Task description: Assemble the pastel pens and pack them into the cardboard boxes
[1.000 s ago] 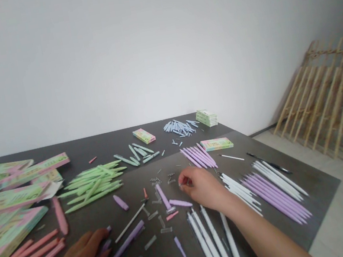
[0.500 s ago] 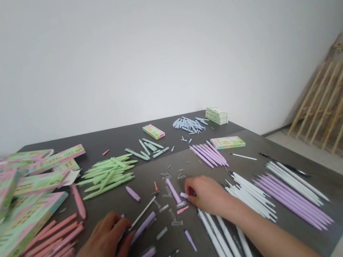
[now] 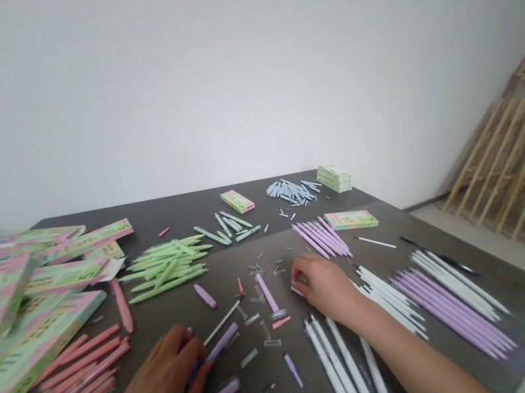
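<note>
My left hand is closed around a purple pen part, mostly hidden by the fingers. Just beyond its fingertips lie a purple pen barrel and a white refill. My right hand pinches a small purple pen piece low over the table. Between the hands lie another purple barrel, a slim purple part, a pink clip-like piece, several clear plastic pieces and small springs.
Pink pens and printed boxes crowd the left side. Green pens and blue parts lie farther back. White refills and purple barrels are on the right. Bamboo poles lean against the wall.
My right hand has moved slightly right and up with the small purple piece, away from the barrel in the middle. My left hand has shifted slightly right. The view has shifted a little.
</note>
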Demonstrator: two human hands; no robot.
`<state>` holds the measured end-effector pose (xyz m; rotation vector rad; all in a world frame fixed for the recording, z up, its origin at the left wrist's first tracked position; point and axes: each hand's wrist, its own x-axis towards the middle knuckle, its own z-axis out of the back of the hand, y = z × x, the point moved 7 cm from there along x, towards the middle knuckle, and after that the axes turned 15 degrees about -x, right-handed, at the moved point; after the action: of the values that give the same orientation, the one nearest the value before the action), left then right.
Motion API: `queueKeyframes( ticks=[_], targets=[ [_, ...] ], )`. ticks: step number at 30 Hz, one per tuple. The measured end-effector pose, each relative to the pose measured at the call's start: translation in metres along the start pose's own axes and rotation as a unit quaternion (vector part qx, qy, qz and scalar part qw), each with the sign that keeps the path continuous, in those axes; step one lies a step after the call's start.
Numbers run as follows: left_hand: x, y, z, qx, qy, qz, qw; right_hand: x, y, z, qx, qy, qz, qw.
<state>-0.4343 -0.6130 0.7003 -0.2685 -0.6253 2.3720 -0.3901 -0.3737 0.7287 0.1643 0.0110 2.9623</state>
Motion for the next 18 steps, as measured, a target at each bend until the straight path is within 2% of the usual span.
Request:
queueKeyframes(
  ticks=[4,7,11,18],
  targets=[
    [0.000,0.001,0.002,-0.006,-0.003,0.007,1.000,-0.005,0.023,0.004,0.077,-0.033,0.068,0.994],
    [0.000,0.002,0.002,-0.010,-0.011,0.001,1.000,-0.007,0.035,-0.006,0.086,-0.017,0.103,0.991],
    [0.000,0.006,0.002,-0.013,-0.040,-0.020,0.999,-0.008,0.039,-0.020,0.068,0.014,0.109,0.992],
    [0.002,0.018,-0.004,-0.012,-0.071,-0.029,0.997,-0.008,0.041,-0.027,0.047,0.035,0.104,0.993]
  ],
)
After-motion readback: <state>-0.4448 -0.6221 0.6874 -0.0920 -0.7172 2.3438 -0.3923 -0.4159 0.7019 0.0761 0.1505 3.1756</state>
